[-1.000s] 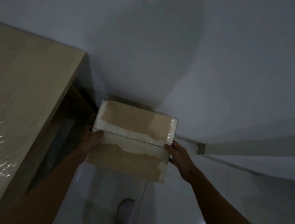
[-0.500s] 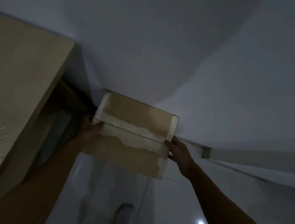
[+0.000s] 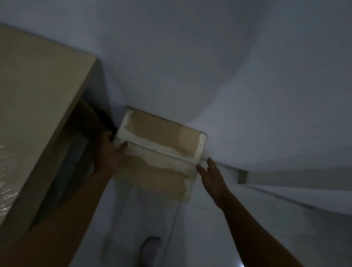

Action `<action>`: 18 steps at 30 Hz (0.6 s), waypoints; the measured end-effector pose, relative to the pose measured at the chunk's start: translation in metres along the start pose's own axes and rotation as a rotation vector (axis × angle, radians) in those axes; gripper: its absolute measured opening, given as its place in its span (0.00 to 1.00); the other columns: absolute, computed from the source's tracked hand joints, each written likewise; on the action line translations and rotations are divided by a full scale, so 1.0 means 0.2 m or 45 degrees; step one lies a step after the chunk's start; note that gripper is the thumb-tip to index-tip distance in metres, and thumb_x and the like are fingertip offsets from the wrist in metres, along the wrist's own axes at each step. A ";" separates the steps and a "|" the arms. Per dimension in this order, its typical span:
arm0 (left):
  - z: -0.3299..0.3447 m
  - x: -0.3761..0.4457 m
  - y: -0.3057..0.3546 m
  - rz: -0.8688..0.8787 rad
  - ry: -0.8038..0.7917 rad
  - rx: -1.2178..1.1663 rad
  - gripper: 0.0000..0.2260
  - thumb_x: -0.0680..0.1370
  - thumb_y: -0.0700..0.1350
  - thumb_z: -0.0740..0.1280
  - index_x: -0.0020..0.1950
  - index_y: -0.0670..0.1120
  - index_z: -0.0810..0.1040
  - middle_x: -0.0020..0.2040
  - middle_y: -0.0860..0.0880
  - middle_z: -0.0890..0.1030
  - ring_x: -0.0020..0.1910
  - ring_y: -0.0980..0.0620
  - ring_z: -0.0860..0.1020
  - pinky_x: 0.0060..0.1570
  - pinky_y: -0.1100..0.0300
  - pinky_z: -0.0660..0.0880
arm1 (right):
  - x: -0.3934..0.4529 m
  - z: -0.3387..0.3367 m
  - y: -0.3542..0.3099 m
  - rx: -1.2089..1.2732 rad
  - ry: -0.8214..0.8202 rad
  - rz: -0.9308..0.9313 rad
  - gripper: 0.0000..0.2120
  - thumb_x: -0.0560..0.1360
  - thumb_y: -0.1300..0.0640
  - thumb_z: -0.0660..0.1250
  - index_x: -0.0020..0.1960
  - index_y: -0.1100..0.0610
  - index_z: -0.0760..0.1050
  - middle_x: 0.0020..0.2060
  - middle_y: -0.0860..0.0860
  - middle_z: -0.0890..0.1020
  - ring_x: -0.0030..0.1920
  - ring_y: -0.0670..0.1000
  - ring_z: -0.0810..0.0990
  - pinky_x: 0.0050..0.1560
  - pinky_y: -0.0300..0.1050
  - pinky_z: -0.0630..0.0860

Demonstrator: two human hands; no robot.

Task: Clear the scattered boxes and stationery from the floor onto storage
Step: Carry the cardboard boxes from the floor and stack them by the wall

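Note:
A brown cardboard box (image 3: 161,153) with white torn tape along its flaps sits against the wall in the corner. My left hand (image 3: 108,153) grips its left edge, thumb on the top and fingers round the side. My right hand (image 3: 211,176) is just off the box's right edge, fingers straight and spread, holding nothing. What the box rests on is hidden beneath it.
A tall beige cabinet (image 3: 24,121) wrapped in shiny film fills the left side, with a dark gap beside it. White walls (image 3: 217,73) meet the glossy tiled floor (image 3: 204,241). A skirting ledge (image 3: 272,183) runs to the right. My socked foot (image 3: 150,249) stands below.
The box has moved further toward the wall corner. My right hand has let go of its right edge and opened. My left hand still grips the left edge.

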State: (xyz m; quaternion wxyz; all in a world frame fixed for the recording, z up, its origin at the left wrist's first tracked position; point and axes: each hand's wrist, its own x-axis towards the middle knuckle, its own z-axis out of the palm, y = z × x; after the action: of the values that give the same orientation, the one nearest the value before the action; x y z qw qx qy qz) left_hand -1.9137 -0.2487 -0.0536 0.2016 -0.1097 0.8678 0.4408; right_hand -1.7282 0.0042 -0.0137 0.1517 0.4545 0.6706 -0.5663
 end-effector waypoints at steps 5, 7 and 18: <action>-0.07 -0.28 0.14 0.154 -0.110 0.093 0.24 0.74 0.55 0.73 0.67 0.50 0.72 0.65 0.43 0.76 0.61 0.41 0.77 0.58 0.42 0.78 | -0.30 -0.14 -0.02 -0.017 0.020 -0.056 0.33 0.83 0.46 0.60 0.82 0.53 0.50 0.81 0.50 0.55 0.79 0.51 0.56 0.78 0.50 0.56; -0.11 -0.46 0.22 0.180 -0.168 0.119 0.19 0.78 0.48 0.72 0.67 0.47 0.74 0.64 0.45 0.76 0.58 0.43 0.77 0.57 0.49 0.77 | -0.44 -0.20 -0.02 0.000 0.039 -0.068 0.32 0.83 0.46 0.60 0.82 0.52 0.50 0.81 0.49 0.55 0.79 0.51 0.57 0.78 0.50 0.56; -0.31 -1.51 0.36 0.403 -0.367 0.249 0.10 0.80 0.39 0.68 0.60 0.38 0.79 0.54 0.41 0.82 0.55 0.45 0.80 0.51 0.59 0.71 | -1.44 -0.56 0.23 0.094 0.128 -0.294 0.30 0.83 0.47 0.61 0.81 0.52 0.54 0.79 0.50 0.59 0.77 0.49 0.60 0.74 0.43 0.58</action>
State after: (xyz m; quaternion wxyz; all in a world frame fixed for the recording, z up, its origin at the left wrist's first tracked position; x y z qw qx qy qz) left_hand -1.6852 -0.2523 0.1665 0.2614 0.1121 0.8750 0.3917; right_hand -1.5019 -0.0228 0.1992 0.0351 0.4074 0.7039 -0.5807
